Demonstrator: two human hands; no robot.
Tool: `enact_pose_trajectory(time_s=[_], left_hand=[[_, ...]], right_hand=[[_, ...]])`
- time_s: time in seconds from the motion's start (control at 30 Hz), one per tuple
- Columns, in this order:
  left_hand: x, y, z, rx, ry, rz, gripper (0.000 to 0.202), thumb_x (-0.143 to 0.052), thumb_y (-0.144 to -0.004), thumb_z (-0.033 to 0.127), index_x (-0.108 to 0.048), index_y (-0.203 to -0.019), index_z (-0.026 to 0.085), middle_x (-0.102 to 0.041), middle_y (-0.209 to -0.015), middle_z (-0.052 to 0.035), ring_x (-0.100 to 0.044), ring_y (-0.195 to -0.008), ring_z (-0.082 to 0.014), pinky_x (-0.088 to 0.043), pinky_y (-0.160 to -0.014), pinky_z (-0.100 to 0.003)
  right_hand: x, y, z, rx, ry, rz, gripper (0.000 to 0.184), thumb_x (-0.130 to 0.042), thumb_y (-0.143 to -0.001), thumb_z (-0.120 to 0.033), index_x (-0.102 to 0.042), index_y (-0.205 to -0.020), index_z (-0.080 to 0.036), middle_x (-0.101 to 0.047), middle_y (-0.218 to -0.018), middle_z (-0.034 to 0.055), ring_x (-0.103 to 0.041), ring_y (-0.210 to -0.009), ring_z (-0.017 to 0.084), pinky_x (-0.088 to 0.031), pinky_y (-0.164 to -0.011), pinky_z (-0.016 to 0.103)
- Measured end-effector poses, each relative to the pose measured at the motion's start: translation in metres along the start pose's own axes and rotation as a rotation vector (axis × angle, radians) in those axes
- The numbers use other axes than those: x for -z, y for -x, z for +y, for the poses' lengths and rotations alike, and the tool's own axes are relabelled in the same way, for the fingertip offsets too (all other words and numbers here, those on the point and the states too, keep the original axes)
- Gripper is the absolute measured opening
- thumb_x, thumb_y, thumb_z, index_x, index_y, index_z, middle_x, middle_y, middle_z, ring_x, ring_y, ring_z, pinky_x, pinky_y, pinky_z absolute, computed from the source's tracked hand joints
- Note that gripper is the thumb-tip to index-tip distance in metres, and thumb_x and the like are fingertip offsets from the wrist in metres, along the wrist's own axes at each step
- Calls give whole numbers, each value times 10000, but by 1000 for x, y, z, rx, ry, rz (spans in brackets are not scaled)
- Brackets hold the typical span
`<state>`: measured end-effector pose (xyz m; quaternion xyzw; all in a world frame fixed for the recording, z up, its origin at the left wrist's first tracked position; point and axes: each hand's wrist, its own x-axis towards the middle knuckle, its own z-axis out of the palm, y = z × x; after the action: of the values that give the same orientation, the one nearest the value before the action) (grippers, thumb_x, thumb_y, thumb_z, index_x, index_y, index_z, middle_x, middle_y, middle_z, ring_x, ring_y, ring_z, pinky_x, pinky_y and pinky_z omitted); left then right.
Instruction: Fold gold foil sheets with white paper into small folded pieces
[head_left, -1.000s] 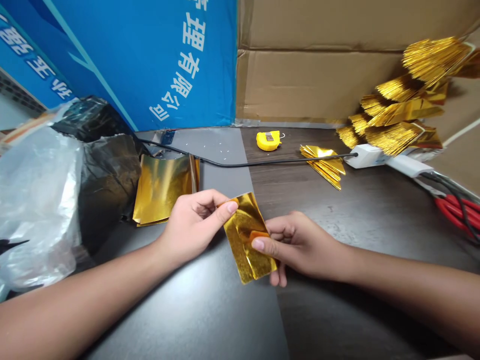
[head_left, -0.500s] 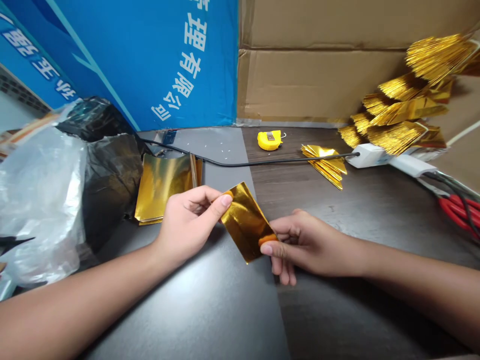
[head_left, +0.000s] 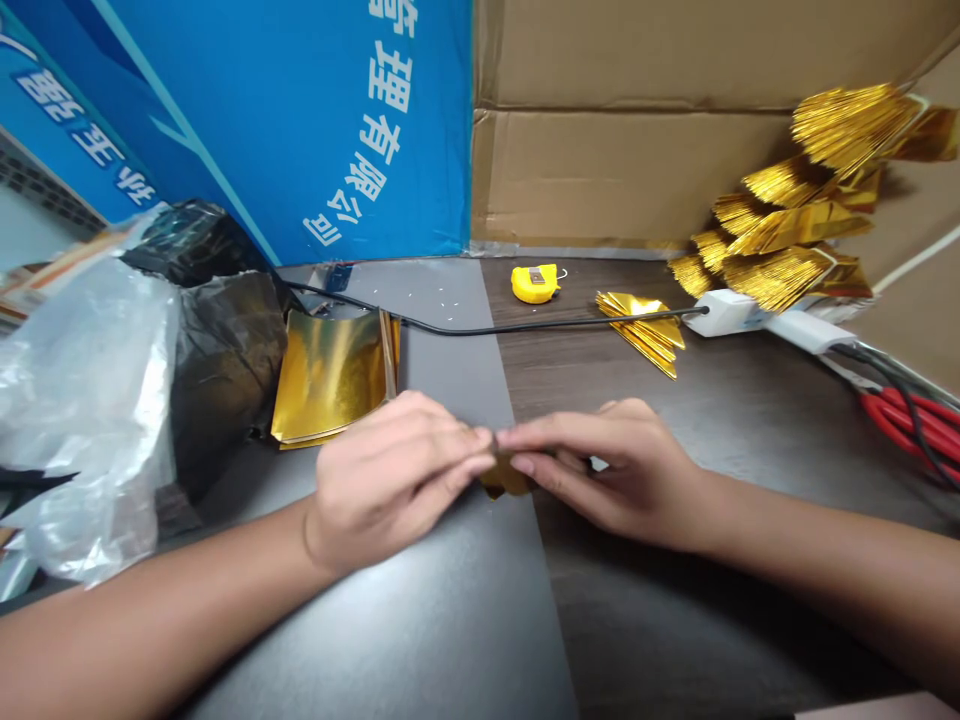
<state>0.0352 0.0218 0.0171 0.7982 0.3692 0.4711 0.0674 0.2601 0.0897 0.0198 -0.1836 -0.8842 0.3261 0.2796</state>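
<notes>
My left hand (head_left: 390,480) and my right hand (head_left: 600,465) meet fingertip to fingertip over the dark table (head_left: 675,600). Both pinch a small sheet of gold foil paper (head_left: 506,482), which is almost wholly hidden under the fingers; only a small gold patch shows below them. A stack of flat gold foil sheets (head_left: 334,375) lies just behind my left hand. A few folded gold pieces (head_left: 645,325) lie further back on the right.
A blue printed box (head_left: 300,120) and a cardboard box (head_left: 637,150) stand at the back. Crumpled clear and black plastic bags (head_left: 112,400) fill the left. A yellow tape measure (head_left: 535,282), a black cable (head_left: 525,325), a white power strip (head_left: 735,312), red wires (head_left: 911,420) and piled folded gold fans (head_left: 795,220) lie behind.
The gold sheet was held open and facing up between both hands; now the hands have come together and turned down over it, hiding most of it.
</notes>
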Motion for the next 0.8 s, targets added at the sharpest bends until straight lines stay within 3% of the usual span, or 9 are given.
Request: enact_pose_trajectory(time_s=[0.1,0.23,0.3,0.4,0.47,0.53,0.63,0.73,0.8], left_hand=[[7,3,4,-189,-113,-193,132,-692,-893,157,-721,-988,244,-790,-867,-13,-723,-801,-141,-585,-738,-275],[7,13,5,-192,-113,-452,148,-620,-946,286,-740,-970,369,-798,-948,18,-735,-879,-183,-584,-747,-348],[4,16,4,-210,-83,-565,116,-639,-940,347,-737,-1001,360,-795,-969,5,-734,-923,-203,-571,-758,-357],[0,13,1,-254,12,-498,221,-654,-930,432,-712,-1055,259,-781,-981,-47,-713,-949,-223,-540,-795,-357],[-3,9,-2,-164,-12,-329,180,-609,-959,314,-684,-1081,205,-757,-984,-70,-677,-943,-203,-519,-838,-348],[-6,6,-5,35,-124,-245,188,-553,-969,221,-660,-1116,174,-721,-1013,-85,-635,-957,-189,-498,-881,-346],[-10,4,-9,257,-227,-388,240,-508,-989,294,-644,-1137,162,-686,-1059,-89,-583,-979,-210,-459,-883,-365],[-12,3,-11,330,-216,-507,227,-462,-992,291,-654,-1008,172,-681,-972,-59,-544,-895,-202,-409,-803,-348],[-12,2,-12,378,-183,-520,229,-455,-991,282,-652,-943,175,-676,-887,-39,-538,-844,-186,-386,-768,-329]], right_hand=[[4,1,1,124,-66,-109,296,-492,-945,-88,-703,-1129,-184,-773,-865,41,-684,-656,100,-495,-614,198],[13,1,3,137,-169,-230,291,-453,-948,-120,-700,-1099,-152,-738,-800,61,-666,-664,125,-495,-618,225],[14,1,4,108,-205,-273,241,-475,-972,-188,-702,-1040,-141,-723,-791,65,-643,-655,124,-485,-614,226],[12,0,10,27,-188,-306,192,-563,-986,-257,-708,-923,-149,-706,-764,40,-611,-627,103,-461,-605,213],[10,-1,16,13,-182,-353,162,-590,-983,-244,-715,-941,-151,-719,-812,40,-630,-683,106,-463,-643,215],[10,-1,22,29,-177,-384,142,-588,-982,-215,-717,-974,-155,-729,-869,47,-648,-767,117,-471,-702,220],[11,-2,26,-9,-138,-394,134,-599,-972,-203,-693,-1057,-161,-715,-859,25,-621,-741,106,-451,-676,210],[14,-2,25,-80,-79,-413,239,-603,-965,-217,-634,-1198,-171,-660,-749,-29,-513,-590,89,-389,-577,207],[16,-2,23,-67,-27,-420,250,-572,-975,-200,-630,-1217,-177,-669,-791,-14,-529,-623,97,-398,-607,214]])
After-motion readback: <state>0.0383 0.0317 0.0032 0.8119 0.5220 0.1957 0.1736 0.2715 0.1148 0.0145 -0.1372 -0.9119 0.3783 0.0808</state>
